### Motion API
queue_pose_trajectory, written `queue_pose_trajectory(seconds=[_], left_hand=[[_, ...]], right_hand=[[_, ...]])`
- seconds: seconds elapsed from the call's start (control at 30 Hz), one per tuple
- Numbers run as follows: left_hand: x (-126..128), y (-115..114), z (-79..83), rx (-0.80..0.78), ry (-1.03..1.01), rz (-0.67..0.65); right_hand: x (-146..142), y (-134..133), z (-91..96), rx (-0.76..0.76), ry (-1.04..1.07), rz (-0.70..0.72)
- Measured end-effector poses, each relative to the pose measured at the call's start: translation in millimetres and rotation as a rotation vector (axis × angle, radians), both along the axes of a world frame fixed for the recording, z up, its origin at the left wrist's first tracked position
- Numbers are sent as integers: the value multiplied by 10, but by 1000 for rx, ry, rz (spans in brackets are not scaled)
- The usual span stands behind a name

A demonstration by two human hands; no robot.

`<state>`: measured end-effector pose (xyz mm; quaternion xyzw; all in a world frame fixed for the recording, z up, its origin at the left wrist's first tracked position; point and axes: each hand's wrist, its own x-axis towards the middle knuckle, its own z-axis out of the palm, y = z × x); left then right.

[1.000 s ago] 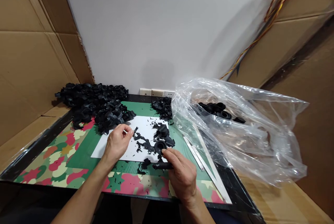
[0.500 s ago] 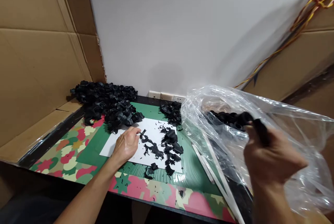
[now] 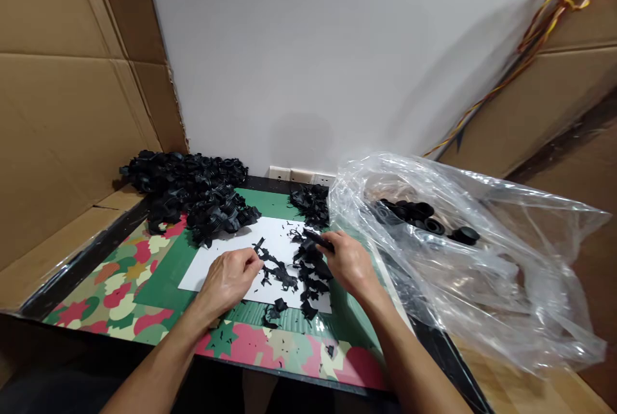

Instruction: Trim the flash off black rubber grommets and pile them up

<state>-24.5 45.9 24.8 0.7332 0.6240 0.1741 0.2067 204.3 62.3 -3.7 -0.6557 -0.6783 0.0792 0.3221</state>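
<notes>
"One slim, dark tool (image 3: 318, 240) in the right hand (image 3: 349, 263), over the desk (image 3: 96, 253). Why so held?"

"Fingers wrapped round it, angled toward the black scraps (image 3: 313, 266), likely for control. Beside the scraps, the left hand (image 3: 234, 279) with curled fingers; pinching or not, impossible to tell."

"And white paper (image 3: 195, 276) beneath?"

"Perhaps for contrast with such thin, ragged, dull bits."

"Beyond?"

"Heaped ribbed pieces (image 3: 193, 182) at left; smooth round ones (image 3: 414, 211) in a clear bag (image 3: 463, 285) at right, maybe against mixing."
</notes>
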Motion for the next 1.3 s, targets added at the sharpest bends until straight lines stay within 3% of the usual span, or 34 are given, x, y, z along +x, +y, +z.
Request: queue_pose_trajectory(seconds=[0.13, 0.33, 0.43, 0.53, 0.63, 0.73, 0.83, 0.93, 1.07, 1.3], left_hand=[[97, -179, -7, -133, -77, -239], [305, -251, -105, -15, 101, -367], [328, -199, -39, 35, 39, -244], [340, -168, 9, 121, -116, -108], [375, -182, -45, 46, -381, -69], [390, -197, -157, -72, -686, 53], [361, -191, -215, -148, -939, 167], [331, -192, -190, -215, -1061, 206], [336, -218, -123, -222, -1109, 247], [336, -242, -126, -142, -1064, 237]], right_hand=[[-27, 130, -98, -24, 69, 5], [-9, 29, 5, -68, 235, 38], [-76, -94, 59, -98, 489, 82], [-220, -217, 44, -96, 765, 40], [-405, -330, -6, -62, 850, 1], [-553, -433, -52, -72, 911, 78], [-624, -507, -83, -129, 924, 161], [-659, -539, -90, -23, 905, 143], [-725, -549, -44, 209, 793, 199], [-835, -548, -11, 368, 638, 157]])
